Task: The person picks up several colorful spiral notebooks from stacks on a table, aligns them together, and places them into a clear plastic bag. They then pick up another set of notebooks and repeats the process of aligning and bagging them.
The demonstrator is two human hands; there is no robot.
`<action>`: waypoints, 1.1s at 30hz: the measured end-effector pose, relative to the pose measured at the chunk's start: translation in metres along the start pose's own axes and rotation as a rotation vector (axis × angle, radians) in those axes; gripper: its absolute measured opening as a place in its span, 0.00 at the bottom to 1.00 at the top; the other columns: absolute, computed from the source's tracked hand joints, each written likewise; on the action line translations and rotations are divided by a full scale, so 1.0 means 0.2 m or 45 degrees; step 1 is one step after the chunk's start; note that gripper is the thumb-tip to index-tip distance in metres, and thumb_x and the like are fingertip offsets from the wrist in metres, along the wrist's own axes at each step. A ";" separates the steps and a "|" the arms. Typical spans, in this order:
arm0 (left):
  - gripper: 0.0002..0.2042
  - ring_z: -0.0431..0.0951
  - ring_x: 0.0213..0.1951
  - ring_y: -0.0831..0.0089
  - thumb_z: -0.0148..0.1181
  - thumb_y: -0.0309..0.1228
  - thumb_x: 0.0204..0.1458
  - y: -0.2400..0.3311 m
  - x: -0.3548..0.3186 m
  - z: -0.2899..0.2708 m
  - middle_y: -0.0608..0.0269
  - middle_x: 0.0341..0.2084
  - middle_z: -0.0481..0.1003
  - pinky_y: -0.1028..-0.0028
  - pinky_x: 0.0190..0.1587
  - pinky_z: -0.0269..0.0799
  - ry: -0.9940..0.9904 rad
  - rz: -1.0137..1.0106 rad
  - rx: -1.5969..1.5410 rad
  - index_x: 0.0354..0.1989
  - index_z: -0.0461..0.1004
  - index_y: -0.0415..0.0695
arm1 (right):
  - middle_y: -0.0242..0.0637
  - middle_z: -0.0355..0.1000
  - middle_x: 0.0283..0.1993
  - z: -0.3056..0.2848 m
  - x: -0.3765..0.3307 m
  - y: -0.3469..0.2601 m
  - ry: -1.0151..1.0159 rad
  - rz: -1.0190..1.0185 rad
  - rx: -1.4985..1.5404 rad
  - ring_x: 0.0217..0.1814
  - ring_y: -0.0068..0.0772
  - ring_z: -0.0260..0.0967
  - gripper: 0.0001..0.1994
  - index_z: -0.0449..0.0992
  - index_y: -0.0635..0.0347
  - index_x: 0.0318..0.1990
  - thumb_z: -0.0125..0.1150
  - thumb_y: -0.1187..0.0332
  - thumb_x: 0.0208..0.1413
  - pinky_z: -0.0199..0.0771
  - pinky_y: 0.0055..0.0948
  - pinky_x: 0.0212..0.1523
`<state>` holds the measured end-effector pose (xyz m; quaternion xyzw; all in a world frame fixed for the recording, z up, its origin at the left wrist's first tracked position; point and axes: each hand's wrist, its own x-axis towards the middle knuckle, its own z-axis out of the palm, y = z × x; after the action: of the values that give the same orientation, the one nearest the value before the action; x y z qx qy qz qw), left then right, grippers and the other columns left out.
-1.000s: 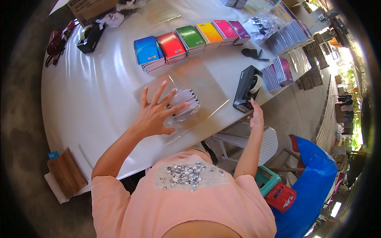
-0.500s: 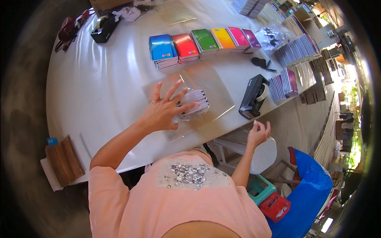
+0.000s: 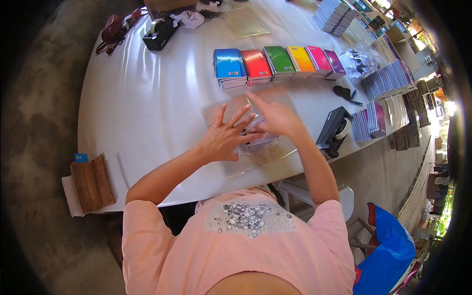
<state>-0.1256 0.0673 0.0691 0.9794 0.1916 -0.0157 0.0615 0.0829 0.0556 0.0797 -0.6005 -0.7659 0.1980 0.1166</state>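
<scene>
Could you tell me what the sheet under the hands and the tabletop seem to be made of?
The sheet looks like thin clear plastic film: the tabletop shows through it and its edges catch glare. The left hand and right hand press a small stack wrapped in it. The table appears to be smooth glossy white, perhaps laminate or plastic, judging by soft reflections.

A large white table [image 3: 147,108] with a rounded edge fills the middle. Around it is a grey concrete floor [image 3: 39,147], dark at nine o'clock. At four o'clock stands a white plastic chair [image 3: 344,196], and strong sunlight comes from three o'clock.
</scene>
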 end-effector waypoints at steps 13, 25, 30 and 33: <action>0.27 0.42 0.66 0.51 0.73 0.44 0.29 0.21 0.11 0.26 0.57 0.65 0.48 0.47 0.62 0.37 1.009 -0.144 -0.234 0.45 0.75 0.63 | 0.37 0.53 0.64 0.23 -0.34 0.25 0.184 -0.154 1.012 0.62 0.38 0.54 0.15 0.81 0.49 0.38 0.70 0.71 0.38 0.60 0.36 0.59; 0.13 0.70 0.49 0.61 0.69 0.33 0.40 0.19 0.13 0.28 0.49 0.44 0.71 0.65 0.52 0.62 0.954 -0.770 -1.387 0.36 0.76 0.47 | 0.38 0.63 0.56 0.23 -0.21 0.18 0.133 0.154 1.635 0.61 0.33 0.56 0.08 0.81 0.58 0.32 0.69 0.73 0.40 0.61 0.29 0.54; 0.10 0.74 0.41 0.69 0.66 0.30 0.44 0.09 0.17 0.23 0.56 0.38 0.76 0.71 0.46 0.67 0.932 -0.852 -1.667 0.34 0.76 0.40 | 0.37 0.67 0.49 0.23 -0.17 0.17 0.207 0.221 1.642 0.54 0.30 0.61 0.25 0.72 0.57 0.48 0.71 0.72 0.37 0.63 0.29 0.52; 0.09 0.74 0.41 0.75 0.60 0.27 0.49 -0.04 0.19 0.20 0.57 0.39 0.76 0.74 0.46 0.67 0.653 -0.788 -2.126 0.38 0.76 0.38 | 0.36 0.67 0.47 0.23 -0.15 0.17 0.216 0.275 1.711 0.50 0.29 0.63 0.37 0.62 0.57 0.56 0.73 0.72 0.34 0.63 0.28 0.51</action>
<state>-0.0941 0.0843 0.0265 0.4961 0.4014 0.3290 0.6960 0.1006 0.0266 0.0255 -0.4841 -0.4008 0.5931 0.5032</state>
